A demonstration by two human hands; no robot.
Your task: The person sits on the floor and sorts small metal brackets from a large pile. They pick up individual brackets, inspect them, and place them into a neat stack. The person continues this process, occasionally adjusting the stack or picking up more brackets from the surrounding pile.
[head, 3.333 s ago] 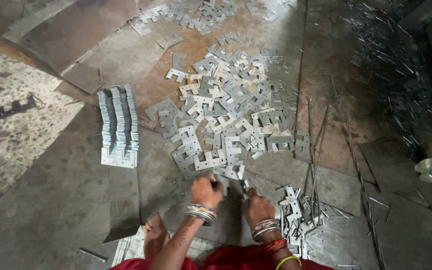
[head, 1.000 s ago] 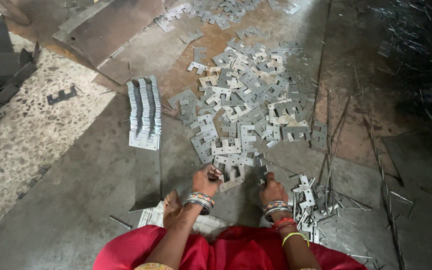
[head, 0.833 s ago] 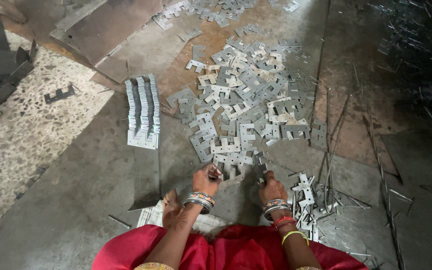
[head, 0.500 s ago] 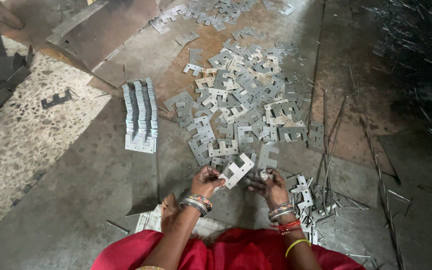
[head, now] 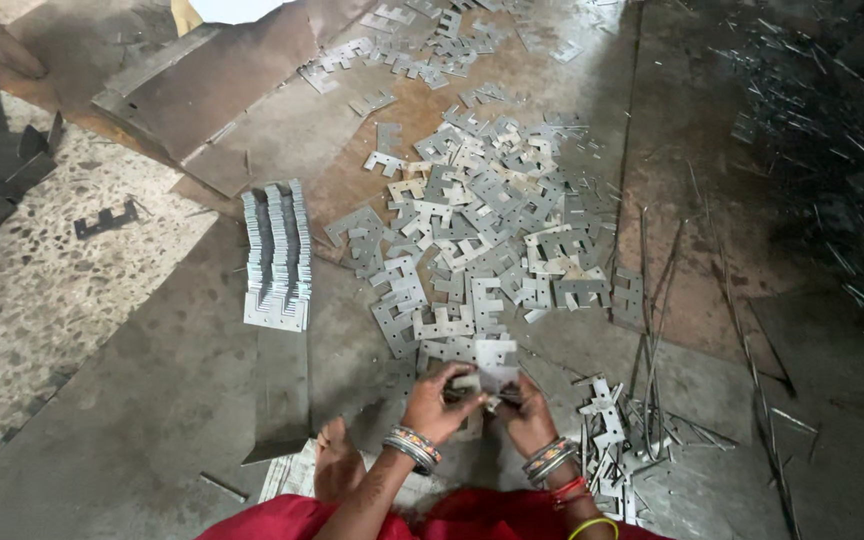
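In the head view, a flat metal plate is held in the grip of both the left hand and right hand, just above the floor, beside a scattered pile of plates and a neat stack.

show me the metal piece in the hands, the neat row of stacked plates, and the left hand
metal piece (head: pixel 497 353), head view, on its flat top.
row of stacked plates (head: pixel 277 255), head view, mid-row.
left hand (head: pixel 434 395), head view, on its back.

One camera only, worn on the seated person's head, looks steeply down and forward over the floor. Both hands sit near, low in the middle; the plates spread farther ahead.
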